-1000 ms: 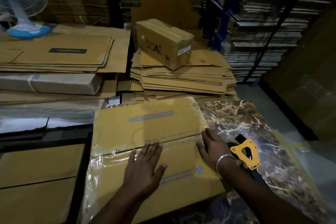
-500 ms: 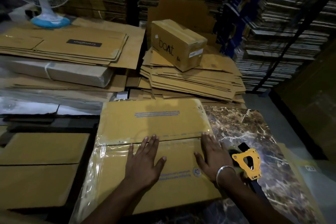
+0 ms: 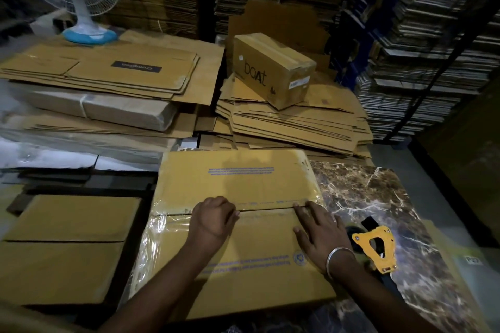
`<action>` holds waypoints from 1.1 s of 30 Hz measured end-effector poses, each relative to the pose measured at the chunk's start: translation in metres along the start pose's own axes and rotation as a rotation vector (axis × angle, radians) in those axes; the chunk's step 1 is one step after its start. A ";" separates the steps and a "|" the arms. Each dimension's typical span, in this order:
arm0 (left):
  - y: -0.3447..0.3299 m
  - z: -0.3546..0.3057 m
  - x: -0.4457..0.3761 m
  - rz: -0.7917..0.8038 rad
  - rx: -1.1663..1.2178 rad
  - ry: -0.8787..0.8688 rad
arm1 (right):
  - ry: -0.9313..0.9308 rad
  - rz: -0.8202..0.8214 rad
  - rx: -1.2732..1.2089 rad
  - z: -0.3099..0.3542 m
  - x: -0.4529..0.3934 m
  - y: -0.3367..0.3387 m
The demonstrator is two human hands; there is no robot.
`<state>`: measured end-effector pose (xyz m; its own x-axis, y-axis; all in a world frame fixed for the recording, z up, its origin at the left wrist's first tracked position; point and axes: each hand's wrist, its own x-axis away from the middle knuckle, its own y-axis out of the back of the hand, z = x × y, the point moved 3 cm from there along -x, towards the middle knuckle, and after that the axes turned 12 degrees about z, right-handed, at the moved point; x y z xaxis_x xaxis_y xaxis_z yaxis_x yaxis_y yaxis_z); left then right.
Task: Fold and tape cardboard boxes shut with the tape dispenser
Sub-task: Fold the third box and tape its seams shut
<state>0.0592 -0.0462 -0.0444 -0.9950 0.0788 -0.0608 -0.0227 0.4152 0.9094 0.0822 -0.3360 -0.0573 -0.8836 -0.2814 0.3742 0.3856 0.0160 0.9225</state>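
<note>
1. A dark marbled table top (image 3: 378, 197) carries the work, in a dim storeroom walled with tall stacks of flattened cardboard (image 3: 433, 62).
2. Far left, a white and blue fan (image 3: 81, 8) stands on a pile of flat cartons (image 3: 94, 73). Another heap of flat cartons (image 3: 292, 121) lies far centre.
3. A closed cardboard box (image 3: 67, 246) sits at the near left.
4. A taped box (image 3: 273, 67) on the far centre heap reads "boAt". A dark label on the left pile reads "Crompton", seen upside down.
5. The box being closed (image 3: 238, 184) lies flat on the table, with blue print too small to read and clear tape along its seam.
6. The left hand (image 3: 213, 220) has its fingers curled under, knuckles pressing the seam; whether it pinches anything cannot be told.
7. The right hand (image 3: 316, 232), wearing a bangle, lies flat with fingers spread on the near flap, fingertips at the seam.
8. The yellow tape dispenser (image 3: 376, 247) rests on the table just right of that wrist.
</note>
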 end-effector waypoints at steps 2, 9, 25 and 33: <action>-0.001 -0.001 -0.007 0.064 -0.041 0.014 | -0.005 -0.002 -0.004 -0.001 -0.001 -0.001; -0.004 -0.004 -0.024 0.214 -0.115 0.104 | 0.000 -0.017 -0.015 -0.002 -0.001 -0.002; -0.017 -0.007 -0.021 0.177 -0.097 0.233 | 0.005 -0.042 0.001 0.002 -0.002 0.006; -0.020 -0.004 -0.022 0.163 -0.047 0.269 | 0.150 -0.256 -0.039 0.014 -0.044 0.028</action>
<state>0.0809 -0.0602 -0.0594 -0.9757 -0.1046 0.1926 0.1408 0.3744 0.9165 0.1280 -0.3099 -0.0466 -0.9054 -0.4104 0.1092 0.1678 -0.1095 0.9797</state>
